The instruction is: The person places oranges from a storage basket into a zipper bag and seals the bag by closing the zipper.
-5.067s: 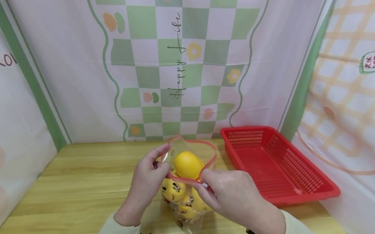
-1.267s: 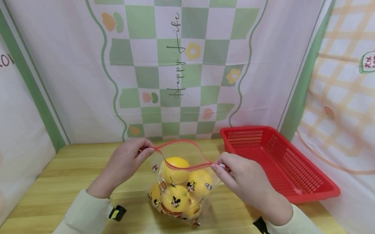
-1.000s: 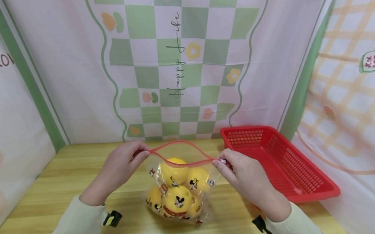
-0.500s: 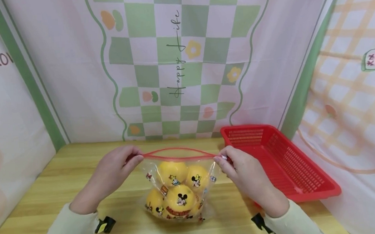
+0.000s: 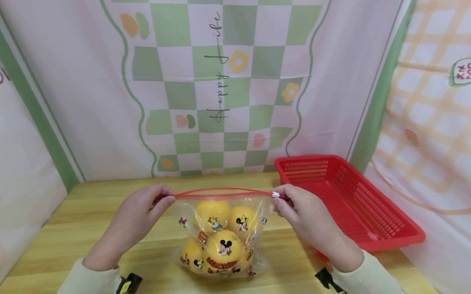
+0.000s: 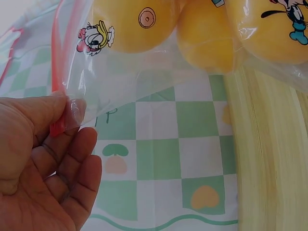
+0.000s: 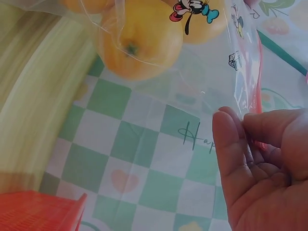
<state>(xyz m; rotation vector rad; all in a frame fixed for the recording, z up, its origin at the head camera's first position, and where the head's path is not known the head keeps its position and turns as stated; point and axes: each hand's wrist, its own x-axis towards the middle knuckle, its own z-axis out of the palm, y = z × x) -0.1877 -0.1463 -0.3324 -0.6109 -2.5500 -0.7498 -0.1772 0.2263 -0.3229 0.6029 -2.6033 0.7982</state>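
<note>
A clear zip bag with cartoon prints and a red zip edge stands upright on the table, holding several yellow-orange fruits. My left hand pinches the left end of the red edge between thumb and forefinger; the left wrist view shows the other fingers loosely bent. At the opposite end, my right hand pinches the right corner, a small white slider right by its fingertips. The red edge is drawn nearly straight between both hands, with a narrow gap at its middle.
A red plastic basket with slotted walls stands to the right, partly behind my right hand. The wooden table runs back to a green-and-white checked cloth. Cloth walls rise on both sides.
Both hands were close together around a wide bag mouth; they have since moved apart, my left hand going left. The red edge has stretched from a wide loop to nearly flat.
</note>
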